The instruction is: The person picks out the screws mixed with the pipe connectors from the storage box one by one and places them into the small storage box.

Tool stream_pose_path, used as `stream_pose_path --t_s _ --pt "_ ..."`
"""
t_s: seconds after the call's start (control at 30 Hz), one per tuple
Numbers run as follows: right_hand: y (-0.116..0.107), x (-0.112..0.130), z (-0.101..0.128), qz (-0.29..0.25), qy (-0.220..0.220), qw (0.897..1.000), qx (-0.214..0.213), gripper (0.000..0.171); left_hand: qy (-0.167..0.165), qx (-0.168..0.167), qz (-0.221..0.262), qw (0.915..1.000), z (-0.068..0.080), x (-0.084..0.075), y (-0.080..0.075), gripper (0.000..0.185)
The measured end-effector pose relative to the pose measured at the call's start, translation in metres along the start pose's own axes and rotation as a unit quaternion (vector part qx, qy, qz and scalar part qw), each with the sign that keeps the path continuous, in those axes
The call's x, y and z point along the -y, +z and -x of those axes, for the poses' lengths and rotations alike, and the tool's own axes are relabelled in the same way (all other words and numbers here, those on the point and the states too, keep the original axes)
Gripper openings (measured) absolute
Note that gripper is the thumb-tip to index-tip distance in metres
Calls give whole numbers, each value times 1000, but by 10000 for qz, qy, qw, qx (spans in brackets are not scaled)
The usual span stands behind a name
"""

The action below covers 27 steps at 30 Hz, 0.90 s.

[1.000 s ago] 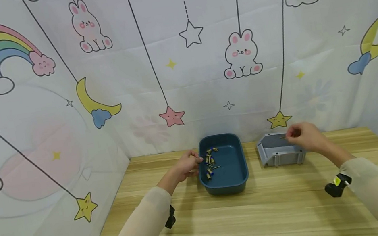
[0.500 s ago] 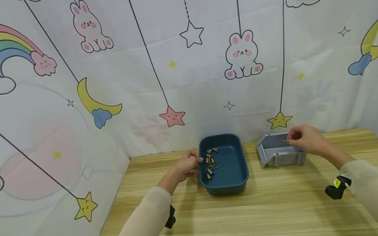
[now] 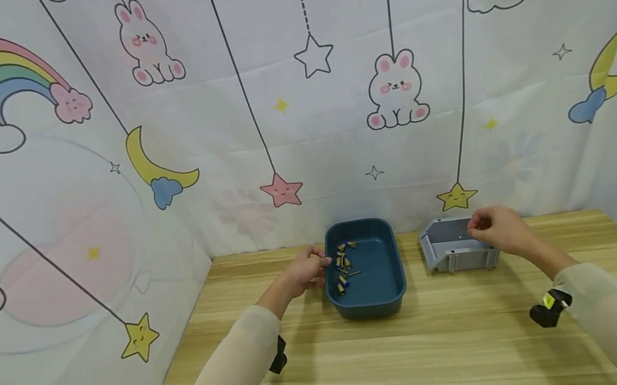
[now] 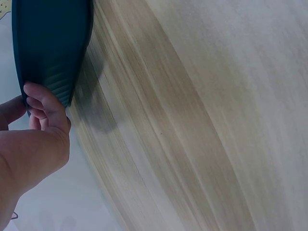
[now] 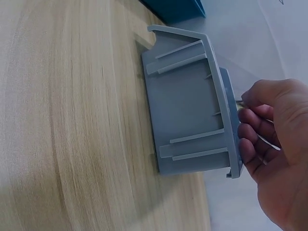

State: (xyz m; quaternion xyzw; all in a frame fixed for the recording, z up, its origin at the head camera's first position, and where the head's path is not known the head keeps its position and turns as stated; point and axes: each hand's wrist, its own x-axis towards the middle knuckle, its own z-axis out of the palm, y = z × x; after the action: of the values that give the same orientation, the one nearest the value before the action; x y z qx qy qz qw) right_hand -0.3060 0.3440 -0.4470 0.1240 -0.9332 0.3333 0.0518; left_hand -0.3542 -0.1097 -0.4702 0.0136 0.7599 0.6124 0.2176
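Right fingers point(image 5: 250, 132) are curled together at the rim of the grey bin point(image 5: 185, 103), pinching what appears to be a thin metal pin point(image 5: 239, 102) between thumb and fingertips; only its tip shows, so the grip beyond that cannot be made out. The right hand point(image 3: 496, 229) hangs over the bin's right rear corner, seen from the head view, with the bin's ribbed front wall facing the person. Left fingers point(image 4: 41, 103) are curled over the left wall of the blue tray point(image 4: 50, 45), thumb on the other side, so the left hand point(image 3: 308, 269) clamps the rim and steadies the tray. A cluster of small parts point(image 3: 343, 267), brass-coloured with blue ends, lies along the tray's left half; the right half is bare. Tray and bin stand near each other at the rear of the wooden table point(image 3: 404, 351), apart, before a cartoon-printed backdrop point(image 3: 269, 92).

For a clean release, judged from this pose: the pinch should be brought inside the bin's walls before the fingers part, since the pin sits at the rim and could fall outside; the left hold should keep the tray from sliding.
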Motion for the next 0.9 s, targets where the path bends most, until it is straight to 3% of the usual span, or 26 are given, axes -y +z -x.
stream_pose_path --t_s 0.57,0.9 --pt "3 2 -1 -40 20 10000 44 7 36 1 59 10000 0 1 2 15" --pt "6 16 -3 -64 -57 9999 96 8 19 5 45 10000 0 1 0 18"
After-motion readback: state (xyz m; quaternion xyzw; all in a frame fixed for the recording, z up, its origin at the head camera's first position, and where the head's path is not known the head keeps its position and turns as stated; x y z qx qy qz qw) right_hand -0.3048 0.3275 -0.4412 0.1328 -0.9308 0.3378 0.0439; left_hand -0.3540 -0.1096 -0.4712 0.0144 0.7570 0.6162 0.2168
